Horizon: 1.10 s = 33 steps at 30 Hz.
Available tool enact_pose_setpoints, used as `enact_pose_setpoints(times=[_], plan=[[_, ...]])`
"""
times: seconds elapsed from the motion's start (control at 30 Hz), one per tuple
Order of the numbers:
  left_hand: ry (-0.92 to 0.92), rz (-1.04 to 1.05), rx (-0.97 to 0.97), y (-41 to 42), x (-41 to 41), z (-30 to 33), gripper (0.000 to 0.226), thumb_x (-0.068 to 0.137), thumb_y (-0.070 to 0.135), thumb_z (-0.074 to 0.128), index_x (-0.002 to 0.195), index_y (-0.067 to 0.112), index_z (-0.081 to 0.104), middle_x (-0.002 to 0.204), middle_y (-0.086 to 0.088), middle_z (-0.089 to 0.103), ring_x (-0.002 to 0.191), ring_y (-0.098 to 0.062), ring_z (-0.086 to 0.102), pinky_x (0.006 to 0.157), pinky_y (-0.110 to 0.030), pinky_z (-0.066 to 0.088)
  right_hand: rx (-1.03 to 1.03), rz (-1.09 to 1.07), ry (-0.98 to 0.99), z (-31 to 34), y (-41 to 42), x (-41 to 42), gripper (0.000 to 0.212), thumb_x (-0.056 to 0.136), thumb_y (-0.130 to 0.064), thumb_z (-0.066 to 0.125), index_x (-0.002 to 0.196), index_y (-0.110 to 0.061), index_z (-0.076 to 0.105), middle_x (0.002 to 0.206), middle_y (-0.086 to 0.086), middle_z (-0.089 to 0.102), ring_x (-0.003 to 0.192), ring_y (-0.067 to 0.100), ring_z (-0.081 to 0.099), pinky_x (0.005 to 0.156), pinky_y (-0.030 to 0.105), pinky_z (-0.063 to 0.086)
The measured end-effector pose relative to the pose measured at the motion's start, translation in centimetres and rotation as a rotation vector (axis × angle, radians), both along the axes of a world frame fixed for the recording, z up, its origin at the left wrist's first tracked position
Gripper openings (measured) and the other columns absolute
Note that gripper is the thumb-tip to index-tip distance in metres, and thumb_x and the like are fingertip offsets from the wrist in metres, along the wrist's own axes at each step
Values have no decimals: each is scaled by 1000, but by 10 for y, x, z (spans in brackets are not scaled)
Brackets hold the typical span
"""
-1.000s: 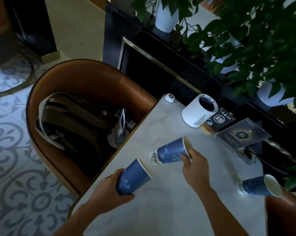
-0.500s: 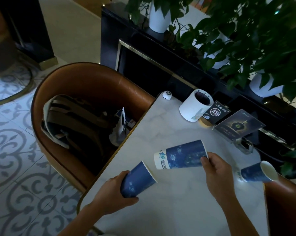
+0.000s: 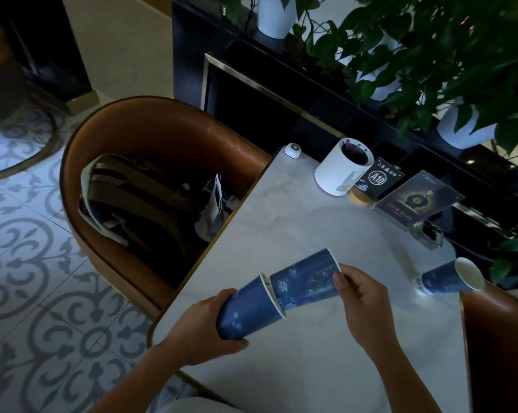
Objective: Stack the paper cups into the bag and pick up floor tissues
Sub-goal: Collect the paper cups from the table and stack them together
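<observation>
Nesting between both hands [image 3: 362, 299]: two blue cups [image 3: 305, 278].

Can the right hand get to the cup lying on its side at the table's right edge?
Probably yes, once free: bare table lies between the right hand and the lying cup, but the hand holds a cup now.

Second cup [image 3: 307, 280] base: hidden inside first cup [image 3: 251, 308].
First cup base: covered by left hand [image 3: 204, 329].
Right chair [image 3: 499, 338]: cut off by right edge.
Card [image 3: 417, 201] print: too small to read.
Backpack [image 3: 138, 210] contents: too dark to tell.
</observation>
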<state>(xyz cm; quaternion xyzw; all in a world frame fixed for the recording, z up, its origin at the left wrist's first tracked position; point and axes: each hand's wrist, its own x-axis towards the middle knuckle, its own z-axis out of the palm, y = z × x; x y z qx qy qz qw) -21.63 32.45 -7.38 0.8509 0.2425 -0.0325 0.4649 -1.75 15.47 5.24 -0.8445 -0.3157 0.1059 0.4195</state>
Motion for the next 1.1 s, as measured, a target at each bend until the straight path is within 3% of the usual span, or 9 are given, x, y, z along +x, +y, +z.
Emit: enact_pose_setpoints(times=[0.2, 0.3, 0.4, 0.53, 0.63, 0.73, 0.87, 1.0, 1.1], plan=[[-17, -9, -9, -1, -2, 5, 86, 62, 65, 76, 134, 38, 36, 117, 20, 63, 98, -2, 63, 83, -16, 52, -13, 10, 24, -3, 5, -10, 26, 94, -12, 55, 82, -33, 65, 80, -10, 69, 69, 10, 64, 59, 16, 47], [-22, -13, -20, 0, -1, 5, 88, 58, 69, 74, 133, 40, 36, 119, 18, 64, 97, -3, 64, 84, -21, 56, -32, 10, 56, -7, 7, -15, 26, 95, -13, 54, 83, -33, 65, 82, -12, 69, 71, 8, 65, 60, 17, 49], [-24, -20, -19, 1, 1, 8, 89, 58, 68, 75, 133, 40, 36, 119, 18, 63, 98, -3, 64, 85, -21, 55, -42, 26, 81, -13, 10, -23, 17, 93, -32, 54, 87, -25, 68, 78, -3, 69, 70, 14, 65, 63, 30, 52], [-44, -18, -4, 1, 3, 12, 90, 59, 68, 75, 135, 40, 37, 120, 18, 64, 98, -1, 63, 84, -19, 53, -57, 67, 96, -22, 14, -34, 35, 87, -47, 46, 87, -20, 68, 74, 4, 68, 68, 20, 63, 64, 41, 52], [-38, -19, -14, 0, 3, 15, 88, 58, 67, 76, 133, 42, 37, 119, 19, 63, 97, -1, 62, 82, -18, 52, -103, 127, 127, -26, 13, -41, 36, 90, -47, 44, 91, -21, 70, 79, -2, 72, 73, 11, 66, 66, 36, 55], [-37, -36, -64, -3, 4, 15, 86, 60, 65, 77, 132, 41, 36, 119, 17, 63, 96, -2, 63, 83, -19, 55, -97, 116, 147, -22, 11, -40, 27, 92, -45, 44, 100, -35, 68, 92, -16, 74, 88, 4, 69, 75, 18, 54], [-28, -66, -71, -6, 7, 18, 85, 58, 68, 75, 130, 46, 35, 118, 19, 62, 97, -3, 64, 85, -24, 57, -54, -7, 138, -22, 8, -33, 24, 96, -44, 42, 111, -39, 60, 109, -15, 70, 101, 0, 65, 87, 18, 53], [-41, -103, -63, -11, 11, 25, 84, 60, 63, 78, 131, 44, 38, 113, 25, 58, 96, -1, 61, 80, -11, 48, -112, 62, 235, -27, 12, -38, 36, 92, -51, 33, 125, -45, 48, 131, -22, 53, 120, -9, 49, 90, 1, 39], [-41, -123, -70, -16, 13, 28, 83, 61, 62, 78, 131, 44, 37, 111, 27, 55, 96, 1, 59, 79, -9, 44, -112, 110, 356, -32, 16, -43, 40, 90, -59, 28, 126, -52, 44, 135, -27, 48, 123, -14, 44, 103, 11, 37]])
